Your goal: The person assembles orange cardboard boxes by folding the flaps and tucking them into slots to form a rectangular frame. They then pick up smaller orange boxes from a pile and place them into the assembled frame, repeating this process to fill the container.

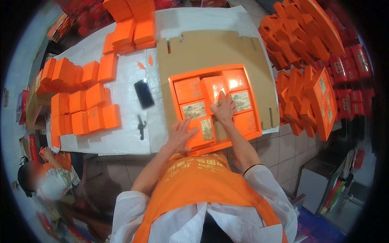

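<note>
In front of me lies a shallow orange gift box [258,121] with a raised rim, holding several smaller orange boxes, some with landscape pictures. My left hand [182,135] rests, fingers spread, on the near-left small box [206,129], close to the rim. My right hand [224,109] reaches over the middle, its fingers spread and touching a small box [213,86] at the top centre. That one sits a little tilted and higher than its neighbours. To its right is a picture-faced box [242,100]. Neither hand is wrapped around anything.
Brown cardboard [210,50] lies under the gift box on a white-covered table [121,141]. A phone [144,93] and a dark tool [141,127] lie to the left, near rows of orange boxes [95,117]. Stacked orange trays [302,101] stand at right. Another person [56,178] is at lower left.
</note>
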A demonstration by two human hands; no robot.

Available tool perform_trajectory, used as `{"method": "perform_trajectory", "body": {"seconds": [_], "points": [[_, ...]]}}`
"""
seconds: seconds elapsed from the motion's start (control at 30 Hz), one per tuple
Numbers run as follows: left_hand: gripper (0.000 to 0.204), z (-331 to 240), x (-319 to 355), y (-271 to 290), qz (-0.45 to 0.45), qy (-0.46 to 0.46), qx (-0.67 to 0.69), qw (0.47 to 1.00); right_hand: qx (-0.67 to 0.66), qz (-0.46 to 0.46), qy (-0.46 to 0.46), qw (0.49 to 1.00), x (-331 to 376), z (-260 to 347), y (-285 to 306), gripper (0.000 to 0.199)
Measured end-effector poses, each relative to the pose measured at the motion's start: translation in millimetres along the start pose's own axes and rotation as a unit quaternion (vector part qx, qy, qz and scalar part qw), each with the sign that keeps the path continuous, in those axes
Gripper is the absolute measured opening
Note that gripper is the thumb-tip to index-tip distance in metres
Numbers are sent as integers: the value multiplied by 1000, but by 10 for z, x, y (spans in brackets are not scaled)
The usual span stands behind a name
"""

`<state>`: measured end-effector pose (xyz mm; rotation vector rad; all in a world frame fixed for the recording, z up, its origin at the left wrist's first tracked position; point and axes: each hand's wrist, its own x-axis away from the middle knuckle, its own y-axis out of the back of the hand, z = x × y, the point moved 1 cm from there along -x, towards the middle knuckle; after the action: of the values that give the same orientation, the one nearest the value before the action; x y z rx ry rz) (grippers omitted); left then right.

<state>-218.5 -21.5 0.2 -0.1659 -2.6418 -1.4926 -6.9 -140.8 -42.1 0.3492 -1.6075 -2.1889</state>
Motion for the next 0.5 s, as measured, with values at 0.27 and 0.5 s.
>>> {"method": "perform_trajectory", "body": {"seconds": [0.27, 0.5], "points": [[91, -1, -26, 25, 16, 7, 10, 1000, 54, 12, 2, 998, -127, 83, -295, 74], [93, 24, -17, -1, 14, 1, -15, 1000, -340, 24, -23, 940, -18, -23, -184, 65]]}}
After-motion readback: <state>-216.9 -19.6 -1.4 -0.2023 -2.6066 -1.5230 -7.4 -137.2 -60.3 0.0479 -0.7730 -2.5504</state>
